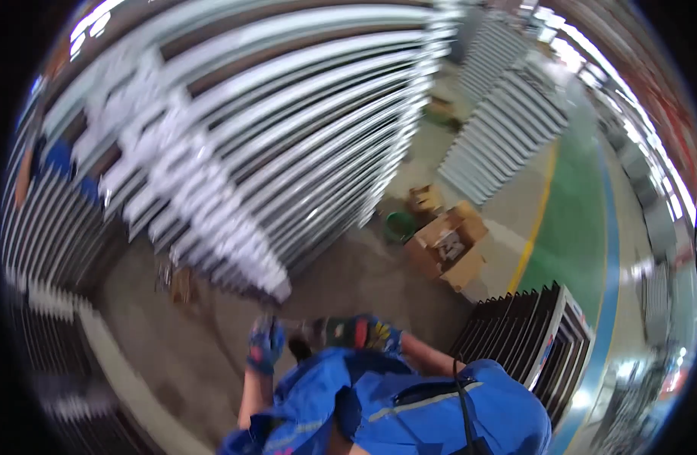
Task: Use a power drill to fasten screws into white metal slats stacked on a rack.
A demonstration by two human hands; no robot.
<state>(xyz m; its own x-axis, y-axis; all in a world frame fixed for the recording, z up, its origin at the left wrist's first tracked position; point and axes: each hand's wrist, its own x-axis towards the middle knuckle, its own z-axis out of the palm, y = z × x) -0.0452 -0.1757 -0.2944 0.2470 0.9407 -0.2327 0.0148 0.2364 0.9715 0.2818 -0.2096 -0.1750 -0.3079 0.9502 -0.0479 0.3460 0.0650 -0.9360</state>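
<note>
My right hand, in a blue patterned glove, is wrapped round a cordless drill with a dark green and red body. The drill points left, toward my other hand, just in front of my blue jacket. My left hand, also gloved in blue, is closed with the fingertips together; a small dark thing at them is too blurred to name. Just beyond it is the near end of a tall rack of silvery metal bars, whose left ends form a whitish, blurred row.
Open cardboard boxes and a green bucket stand on the floor ahead to the right. Dark slatted frames rise close on my right. Further slatted panels lean beyond, beside a green walkway. More dark racks line the left.
</note>
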